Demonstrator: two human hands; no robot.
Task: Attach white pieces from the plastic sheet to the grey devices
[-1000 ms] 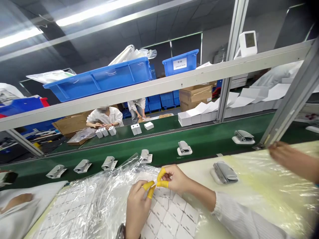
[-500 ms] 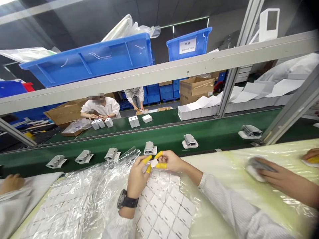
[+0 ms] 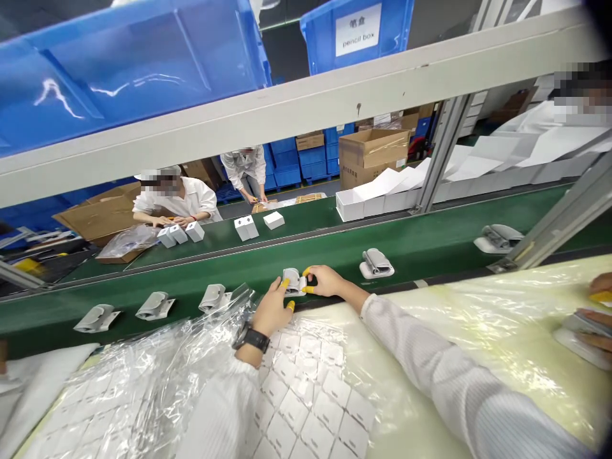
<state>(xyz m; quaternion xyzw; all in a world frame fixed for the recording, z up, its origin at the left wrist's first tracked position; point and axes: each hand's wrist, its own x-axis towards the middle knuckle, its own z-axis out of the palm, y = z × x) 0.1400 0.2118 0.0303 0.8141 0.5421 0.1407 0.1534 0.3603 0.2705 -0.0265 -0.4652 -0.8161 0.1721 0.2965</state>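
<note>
My right hand (image 3: 325, 281), with yellow finger cots on thumb and index finger, pinches a small white square piece (image 3: 302, 284) at the right edge of a folded grey strap-like item (image 3: 291, 280) on the green conveyor belt. My left hand (image 3: 270, 310) wears the same yellow cots. Its index finger touches the grey item's left side, while its thumb stands apart, lower down. Below my hands lie rows of small white square cards (image 3: 318, 413), partly under clear plastic film (image 3: 157, 376).
Similar grey folded items on white bases (image 3: 377, 263) sit spaced along the green belt (image 3: 258, 268). Across it, co-workers handle white boxes (image 3: 246, 227). Blue bins (image 3: 354, 35) stand on a metal shelf beam (image 3: 296, 95) overhead. Another person's hand (image 3: 595, 331) is at the right.
Both hands have moved forward from above the white cards to the grey item on the belt, the right bringing the small white piece. The left has let go of that piece.
</note>
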